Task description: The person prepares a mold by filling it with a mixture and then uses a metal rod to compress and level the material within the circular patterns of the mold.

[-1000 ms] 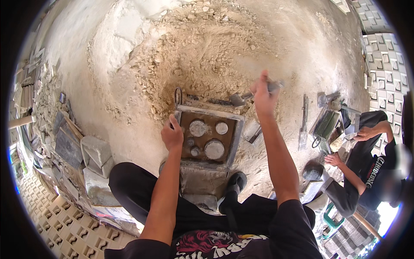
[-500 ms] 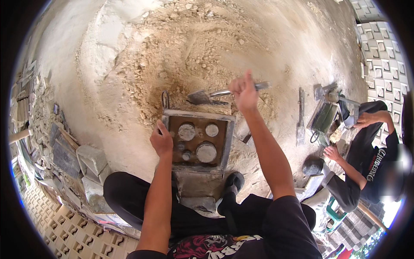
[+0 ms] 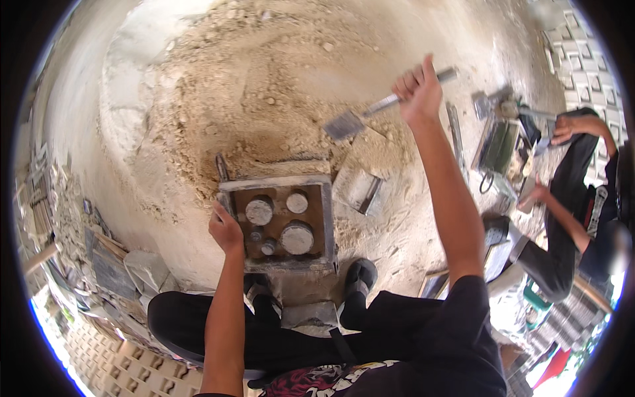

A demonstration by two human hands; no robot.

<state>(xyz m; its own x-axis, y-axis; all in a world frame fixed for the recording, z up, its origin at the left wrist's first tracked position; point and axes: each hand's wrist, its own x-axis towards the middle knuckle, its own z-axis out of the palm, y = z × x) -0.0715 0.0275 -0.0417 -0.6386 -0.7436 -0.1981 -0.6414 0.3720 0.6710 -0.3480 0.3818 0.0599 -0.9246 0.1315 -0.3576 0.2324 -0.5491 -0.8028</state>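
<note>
Lying to the lower left of a square, grey-rimmed box frame: rough grey concrete block. At the frame's far left corner: dark, narrow metal handle. Against its left rim: left hand, fingers curled, thumb up; grip underneath hidden, so firmness impossible to tell. Advisable here: steady, even pressure, to prevent skewing. Inside the frame: round grey discs of mixed sizes on a brown floor. Beyond its far rim: loose sandy-brown earth. Past its far right corner, apart from it: trowel with flat dark blade. Just right of the frame: short dark-edged metal piece. Farther right: right hand, closed around the trowel's handle, thumb raised. Advisable here: loose wrist, level blade, strokes kept clear of discs and rim. Well right of the frame: greenish-dark rectangular box, near a co-worker's hand.
</note>
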